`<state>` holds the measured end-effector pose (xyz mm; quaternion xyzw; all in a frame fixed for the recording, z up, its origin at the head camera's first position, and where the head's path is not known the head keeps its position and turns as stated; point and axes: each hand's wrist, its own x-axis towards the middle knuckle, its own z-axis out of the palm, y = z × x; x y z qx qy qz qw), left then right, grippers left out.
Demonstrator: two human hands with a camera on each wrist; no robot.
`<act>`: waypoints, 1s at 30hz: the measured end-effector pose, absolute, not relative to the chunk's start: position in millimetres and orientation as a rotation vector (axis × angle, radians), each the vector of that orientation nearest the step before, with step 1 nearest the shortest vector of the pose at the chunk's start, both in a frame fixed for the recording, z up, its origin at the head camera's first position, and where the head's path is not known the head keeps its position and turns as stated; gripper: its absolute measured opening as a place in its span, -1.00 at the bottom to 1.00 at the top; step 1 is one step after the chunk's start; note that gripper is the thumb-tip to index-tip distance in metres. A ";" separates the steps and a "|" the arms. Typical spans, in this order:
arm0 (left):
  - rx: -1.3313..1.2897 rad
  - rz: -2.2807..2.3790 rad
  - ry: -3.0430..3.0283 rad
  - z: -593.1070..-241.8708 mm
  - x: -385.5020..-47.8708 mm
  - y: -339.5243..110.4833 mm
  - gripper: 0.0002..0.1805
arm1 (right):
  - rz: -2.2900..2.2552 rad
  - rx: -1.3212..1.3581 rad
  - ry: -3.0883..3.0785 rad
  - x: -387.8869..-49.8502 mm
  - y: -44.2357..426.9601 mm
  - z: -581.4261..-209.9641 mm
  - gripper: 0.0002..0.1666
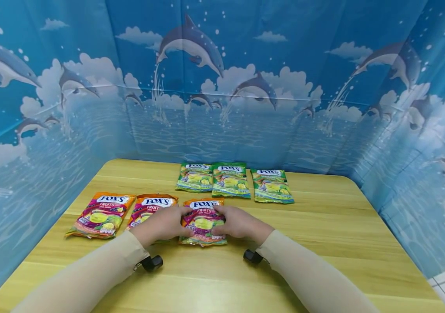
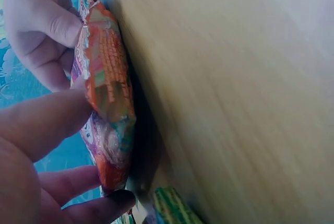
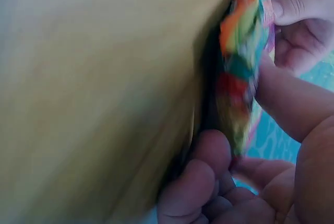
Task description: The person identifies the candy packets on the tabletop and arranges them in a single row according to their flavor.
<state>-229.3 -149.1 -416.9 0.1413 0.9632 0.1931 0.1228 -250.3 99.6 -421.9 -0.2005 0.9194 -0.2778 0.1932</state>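
Observation:
A purple and orange bag of Fox's Fruits candy (image 1: pixel 202 222) is between my two hands, its printed face up in the head view. My left hand (image 1: pixel 165 224) grips its left side and my right hand (image 1: pixel 241 224) its right side. In the left wrist view, the left thumb lies on the face of the candy bag (image 2: pixel 107 78) and fingers reach its far edge. The right wrist view has right fingers curled at the underside of the candy bag (image 3: pixel 240 72). A dark shadow lies under it; whether it touches the table cannot be told.
To the left lie two more purple candy bags, an outer bag (image 1: pixel 102 216) and a nearer bag (image 1: pixel 149 208) partly behind my left hand. Green Springtea bags, left (image 1: pixel 195 178), middle (image 1: pixel 231 180) and right (image 1: pixel 272 187), line the back of the wooden table (image 1: pixel 324 226). A dolphin-print curtain (image 1: pixel 222 126) surrounds it.

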 end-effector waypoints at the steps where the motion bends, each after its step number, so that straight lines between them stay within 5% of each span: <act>1: 0.412 0.550 2.811 -416.0 -228.9 -148.7 -0.09 | -0.781 -0.571 2.573 -251.1 101.9 -422.0 0.03; 30: 0.397 0.529 2.751 -410.1 -233.8 -146.1 -0.16 | -0.670 -0.547 2.595 -251.4 100.9 -424.5 -0.01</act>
